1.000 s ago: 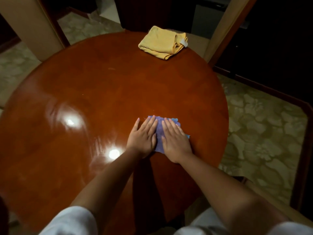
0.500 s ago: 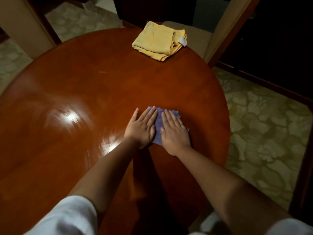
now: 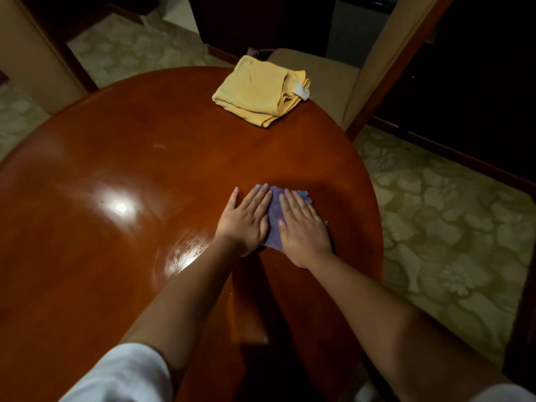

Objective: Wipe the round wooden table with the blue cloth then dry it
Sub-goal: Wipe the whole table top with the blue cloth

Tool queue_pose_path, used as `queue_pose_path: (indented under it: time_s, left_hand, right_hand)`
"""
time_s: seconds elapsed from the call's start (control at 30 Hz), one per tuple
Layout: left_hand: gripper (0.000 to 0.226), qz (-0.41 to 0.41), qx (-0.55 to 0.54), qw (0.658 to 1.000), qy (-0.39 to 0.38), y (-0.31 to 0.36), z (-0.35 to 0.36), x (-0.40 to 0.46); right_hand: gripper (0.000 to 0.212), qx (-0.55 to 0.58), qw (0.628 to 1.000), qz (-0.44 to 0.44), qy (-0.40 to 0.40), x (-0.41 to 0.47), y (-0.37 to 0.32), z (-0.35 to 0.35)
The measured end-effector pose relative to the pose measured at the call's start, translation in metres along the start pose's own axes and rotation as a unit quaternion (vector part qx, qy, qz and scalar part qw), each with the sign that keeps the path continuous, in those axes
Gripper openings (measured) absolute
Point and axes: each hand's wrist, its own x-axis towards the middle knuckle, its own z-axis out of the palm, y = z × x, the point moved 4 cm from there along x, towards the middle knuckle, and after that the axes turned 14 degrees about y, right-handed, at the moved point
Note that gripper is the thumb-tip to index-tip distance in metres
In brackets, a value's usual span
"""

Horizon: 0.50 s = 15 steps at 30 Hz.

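Two hands lie flat, side by side, on the blue cloth (image 3: pixel 275 224), which sits on the round tabletop (image 3: pixel 145 175) toward its right edge. The left hand (image 3: pixel 246 220) covers the cloth's left part, the right hand (image 3: pixel 303 227) its right part; the fingers of both are straight and close together, pressing down and gripping nothing. Most of the cloth is hidden beneath the palms: only a strip between the hands and some ragged corners past the fingertips show, so its full shape cannot be told. Well beyond the blue cloth, at the tabletop's far edge, rests a folded yellow cloth (image 3: pixel 258 91) with a small white tag at its right corner. The polished reddish-brown wood throws back two bright glares to the left of the blue cloth, with faint streaks in the nearer one. Behind the yellow cloth stands a chair (image 3: pixel 327 76) with a tan seat, partly cut off. A pale floral carpet (image 3: pixel 452 216) spreads to the right of the tabletop; the room beyond is too dark to make out.
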Motion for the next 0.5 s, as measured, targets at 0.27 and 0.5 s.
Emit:
queue_pose_path:
  time_s: [0.27, 0.5]
  left_hand:
    - [0.057, -0.012, -0.008, 1.000, 0.004, 0.010, -0.002, 0.042]
    - [0.065, -0.025, -0.009, 1.000, 0.013, 0.019, 0.000, 0.077]
  right_hand:
    - [0.077, -0.002, 1.000, -0.007, 0.001, 0.028, 0.035, -0.004]
    - [0.077, -0.008, 1.000, -0.023, -0.007, 0.054, 0.068, -0.006]
